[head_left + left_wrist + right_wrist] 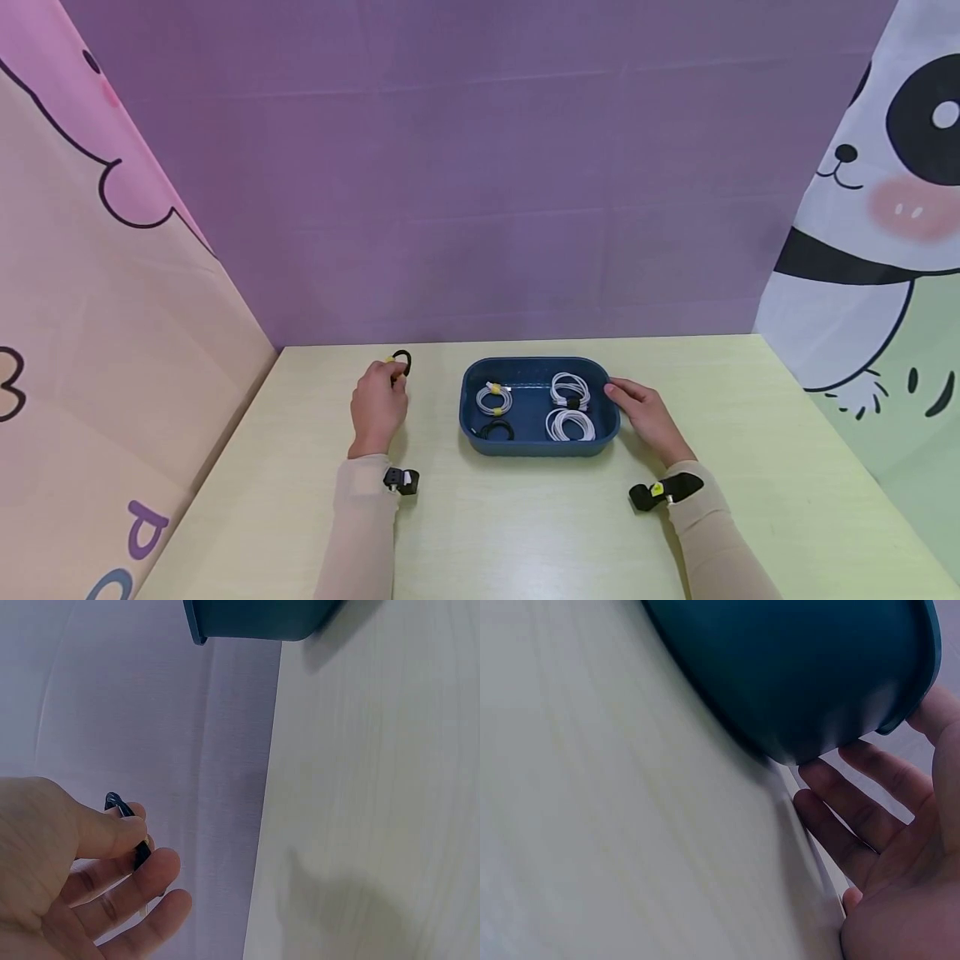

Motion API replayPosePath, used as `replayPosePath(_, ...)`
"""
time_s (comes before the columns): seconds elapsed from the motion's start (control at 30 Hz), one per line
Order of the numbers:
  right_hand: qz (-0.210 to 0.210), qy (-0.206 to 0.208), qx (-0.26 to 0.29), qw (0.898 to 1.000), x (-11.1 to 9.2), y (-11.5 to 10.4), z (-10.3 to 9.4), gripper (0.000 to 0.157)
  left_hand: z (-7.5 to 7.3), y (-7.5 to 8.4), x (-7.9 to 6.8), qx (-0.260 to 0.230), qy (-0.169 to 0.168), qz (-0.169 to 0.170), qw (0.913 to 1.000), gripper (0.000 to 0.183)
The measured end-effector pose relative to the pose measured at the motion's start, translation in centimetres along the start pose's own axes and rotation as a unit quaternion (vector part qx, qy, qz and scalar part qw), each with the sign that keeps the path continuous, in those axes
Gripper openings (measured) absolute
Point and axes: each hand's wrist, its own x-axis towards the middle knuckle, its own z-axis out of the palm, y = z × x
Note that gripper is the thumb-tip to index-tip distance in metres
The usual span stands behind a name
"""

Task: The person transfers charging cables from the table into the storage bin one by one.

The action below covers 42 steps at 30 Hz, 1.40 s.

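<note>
My left hand (378, 406) pinches a small coiled black cable (406, 358) with a bit of yellow on it, above the table left of a dark blue plastic bin. In the left wrist view, thumb and fingers close on the black cable (122, 804); part of it is hidden behind them. At the bin's right end, my right hand (651, 417) holds the blue bin (536, 448) by its rim, fingertips against the outer wall. Inside lie coiled white cables (570, 426) at the right, a pale coil (481, 402) with yellow ties at the left, and a black coil (510, 430) below that.
The pale wooden table (525, 533) carries the bin near its back half. A purple cloth (480, 183) hangs behind the table. Printed cloth panels stand along the left (135, 333) and right (847, 325) sides.
</note>
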Motion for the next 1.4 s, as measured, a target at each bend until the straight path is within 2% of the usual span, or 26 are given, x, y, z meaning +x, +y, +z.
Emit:
replayPosePath(0.37, -0.003, 0.003, -0.005, 1.0, 0.1, 0.3, 0.1, 0.064, -0.3, 0.8, 0.0, -0.005, 0.009, 0.011, 0.9999, 0.025)
replayPosePath(0.97, -0.004, 0.006, -0.005, 1.0, -0.2, -0.4, 0.1, 0.06, -0.3, 1.6, -0.1, -0.003, 0.005, 0.021, 0.9998, 0.026)
replayPosePath(1.4, 0.001, 0.007, -0.008, 1.0, 0.1, 0.2, 0.0, 0.065, -0.4, 1.8, -0.1, -0.007, 0.009, 0.034, 0.9993, 0.025)
